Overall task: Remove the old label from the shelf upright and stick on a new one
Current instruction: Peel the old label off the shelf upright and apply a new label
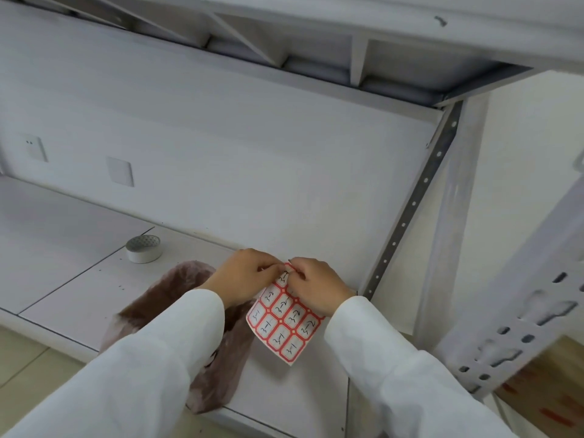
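Handwriting is seen on the label sheet (pixel 286 320) at lower centre: red-bordered stickers marked "3-1" and "3-2" in rows. Its top edge is pinched by both hands, left hand (pixel 245 273) and right hand (pixel 316 284), fingers curled tight together at the upper corner. White sleeves are worn. The sheet is held above a white shelf board (pixel 94 279), where a tape roll (pixel 143 248) is set at left and a brownish cloth (pixel 183 298) is spread beneath the arms. A perforated shelf upright (pixel 414 203) is seen at right.
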A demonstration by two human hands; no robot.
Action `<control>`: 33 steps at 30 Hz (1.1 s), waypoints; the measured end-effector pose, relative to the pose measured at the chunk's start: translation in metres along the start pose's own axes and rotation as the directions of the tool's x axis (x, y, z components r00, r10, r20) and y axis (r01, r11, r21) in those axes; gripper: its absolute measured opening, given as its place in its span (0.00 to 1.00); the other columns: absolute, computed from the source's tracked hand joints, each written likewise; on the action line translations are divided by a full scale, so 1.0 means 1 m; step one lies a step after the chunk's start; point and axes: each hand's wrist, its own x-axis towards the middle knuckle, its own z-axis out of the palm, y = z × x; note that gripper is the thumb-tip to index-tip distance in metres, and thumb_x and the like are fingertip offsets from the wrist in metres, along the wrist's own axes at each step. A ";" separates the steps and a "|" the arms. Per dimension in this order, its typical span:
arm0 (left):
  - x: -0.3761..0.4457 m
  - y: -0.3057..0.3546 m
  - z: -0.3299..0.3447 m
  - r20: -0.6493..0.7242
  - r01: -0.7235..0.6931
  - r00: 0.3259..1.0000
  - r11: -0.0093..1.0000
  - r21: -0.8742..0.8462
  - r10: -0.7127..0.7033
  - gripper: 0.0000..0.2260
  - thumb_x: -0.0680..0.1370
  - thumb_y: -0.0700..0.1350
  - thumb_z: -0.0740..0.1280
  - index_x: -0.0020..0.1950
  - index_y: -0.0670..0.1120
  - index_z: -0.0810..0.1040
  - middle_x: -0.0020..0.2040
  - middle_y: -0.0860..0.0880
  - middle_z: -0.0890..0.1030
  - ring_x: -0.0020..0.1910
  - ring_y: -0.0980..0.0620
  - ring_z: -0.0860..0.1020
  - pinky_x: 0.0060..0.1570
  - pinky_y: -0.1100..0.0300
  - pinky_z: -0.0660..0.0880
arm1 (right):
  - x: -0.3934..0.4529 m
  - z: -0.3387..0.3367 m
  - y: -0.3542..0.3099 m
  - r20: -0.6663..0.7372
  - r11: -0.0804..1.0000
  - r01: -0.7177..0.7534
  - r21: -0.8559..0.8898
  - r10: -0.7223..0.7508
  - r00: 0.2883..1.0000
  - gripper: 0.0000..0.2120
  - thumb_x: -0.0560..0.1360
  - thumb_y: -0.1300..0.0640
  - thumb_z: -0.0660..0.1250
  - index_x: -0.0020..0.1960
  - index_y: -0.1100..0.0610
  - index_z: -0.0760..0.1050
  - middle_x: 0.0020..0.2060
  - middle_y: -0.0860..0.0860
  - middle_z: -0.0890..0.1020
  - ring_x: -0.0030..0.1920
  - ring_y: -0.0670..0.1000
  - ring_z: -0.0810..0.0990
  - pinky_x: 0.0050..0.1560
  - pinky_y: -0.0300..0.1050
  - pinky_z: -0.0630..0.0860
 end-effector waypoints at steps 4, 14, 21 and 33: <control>0.001 0.001 0.001 0.064 0.067 0.996 0.995 -0.072 -0.062 0.14 0.80 0.49 0.58 0.46 0.48 0.83 0.40 0.53 0.83 0.42 0.57 0.81 0.41 0.73 0.70 | -0.001 0.003 0.004 0.022 0.999 -0.035 0.036 0.035 0.999 0.10 0.79 0.54 0.53 0.46 0.51 0.73 0.43 0.49 0.81 0.42 0.48 0.81 0.46 0.42 0.78; -0.001 0.002 -0.001 0.017 0.081 0.997 0.976 -0.202 -0.079 0.10 0.78 0.49 0.62 0.47 0.47 0.83 0.43 0.52 0.84 0.44 0.54 0.81 0.40 0.67 0.73 | -0.008 0.005 0.004 0.011 0.995 -0.035 0.096 0.034 0.999 0.10 0.79 0.52 0.54 0.47 0.50 0.74 0.42 0.49 0.82 0.40 0.47 0.82 0.43 0.39 0.77; -0.004 0.004 -0.002 0.047 0.104 0.994 0.967 -0.232 -0.095 0.08 0.75 0.50 0.67 0.47 0.47 0.83 0.42 0.51 0.84 0.43 0.53 0.82 0.44 0.64 0.76 | -0.008 0.006 0.007 -0.002 0.997 -0.027 0.076 0.027 1.000 0.10 0.79 0.50 0.54 0.47 0.50 0.73 0.42 0.48 0.81 0.38 0.46 0.81 0.41 0.37 0.77; 0.001 0.003 0.001 0.047 0.170 0.985 0.948 -0.267 -0.164 0.08 0.79 0.47 0.61 0.45 0.48 0.78 0.41 0.53 0.81 0.44 0.54 0.80 0.40 0.65 0.74 | -0.005 0.010 0.013 0.013 0.970 -0.110 0.215 0.110 0.994 0.11 0.79 0.51 0.55 0.42 0.48 0.74 0.38 0.45 0.81 0.37 0.45 0.81 0.40 0.36 0.75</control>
